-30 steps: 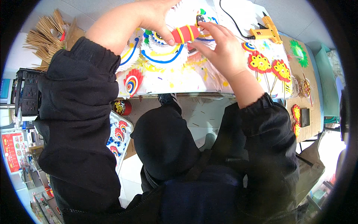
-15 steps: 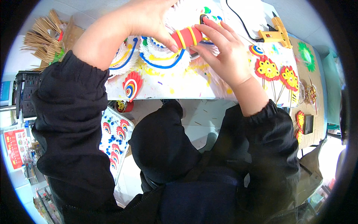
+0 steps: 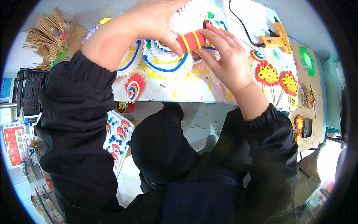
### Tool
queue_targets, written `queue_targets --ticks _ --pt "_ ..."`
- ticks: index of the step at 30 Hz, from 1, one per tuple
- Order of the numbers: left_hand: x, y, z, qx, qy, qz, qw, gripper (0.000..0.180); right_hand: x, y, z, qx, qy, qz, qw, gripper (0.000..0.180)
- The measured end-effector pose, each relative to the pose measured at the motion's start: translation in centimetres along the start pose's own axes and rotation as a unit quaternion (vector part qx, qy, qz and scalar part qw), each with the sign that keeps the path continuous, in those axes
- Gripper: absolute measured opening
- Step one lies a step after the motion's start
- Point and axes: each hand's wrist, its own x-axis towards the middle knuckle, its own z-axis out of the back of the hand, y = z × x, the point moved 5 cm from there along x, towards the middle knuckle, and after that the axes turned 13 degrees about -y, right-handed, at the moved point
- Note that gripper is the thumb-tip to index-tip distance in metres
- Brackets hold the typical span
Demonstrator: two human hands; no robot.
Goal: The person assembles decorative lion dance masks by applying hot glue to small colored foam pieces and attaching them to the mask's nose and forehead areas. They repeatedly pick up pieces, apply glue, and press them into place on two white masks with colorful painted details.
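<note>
1. Right hand (image 3: 232, 59): thumb and fingers closed on right end of red roll (image 3: 191, 42). Roll smooth, matte, rounded, clay-like; two raised yellow bands around it.
2. Left hand (image 3: 156, 26): thumb against roll's left end. Fingers run toward upper edge of view; cannot tell how far they close.
3. Roll sits between the hands, over the white table (image 3: 179, 93), at upper centre. Cannot tell if it touches the work beneath.
4. Just below: white fringed piece (image 3: 164, 64), layered and feathery, curved blue and yellow strips on it. Small dark oval (image 3: 207, 24) by right fingertips.
5. Near table edge, left: red scalloped piece (image 3: 134, 88), ringed centre. Tabletop streaked yellow.
6. Right: red-and-yellow flowers (image 3: 267, 73), petals looped, on thin sticks. Beyond, yellow glue gun (image 3: 281, 39), black cord.
7. Far right: green fringed disc (image 3: 306, 61) on brown cardboard (image 3: 316, 123).
8. Left: bundled wooden sticks (image 3: 45, 38), pointed ends. Lower, pale tray (image 3: 124, 146) of similar ringed pieces, blue bits.
9. Writing: red-and-white printed sheet (image 3: 15, 146), far left, small pictures.
</note>
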Motion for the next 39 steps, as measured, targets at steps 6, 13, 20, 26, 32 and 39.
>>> queue_targets --ticks 6,13,20,26,32,39 --pt "0.2 -0.3 0.5 -0.013 0.024 0.009 1.000 0.135 0.1 0.3 0.0 -0.009 0.009 -0.014 1.000 0.045" --pt "0.4 -0.5 0.5 -0.031 0.062 0.045 0.997 0.136 -1.7 2.0 3.1 -0.024 -0.066 0.015 0.997 0.029" --pt "0.0 -1.1 1.4 -0.022 0.064 0.046 0.997 0.137 -2.2 3.1 0.2 -0.038 0.002 0.030 0.999 0.022" --pt "0.2 -0.9 0.8 -0.012 0.028 0.027 0.999 0.135 -2.4 3.4 -0.9 -0.061 0.020 0.016 0.998 0.022" --pt "0.2 -0.5 0.3 -0.020 0.048 0.038 0.998 0.135 -2.0 3.1 -0.5 -0.065 0.004 0.023 0.998 0.019" --pt "-0.1 -0.7 0.5 -0.005 0.055 0.037 0.998 0.137 -2.9 3.0 -0.4 -0.059 0.033 0.035 0.997 0.015"
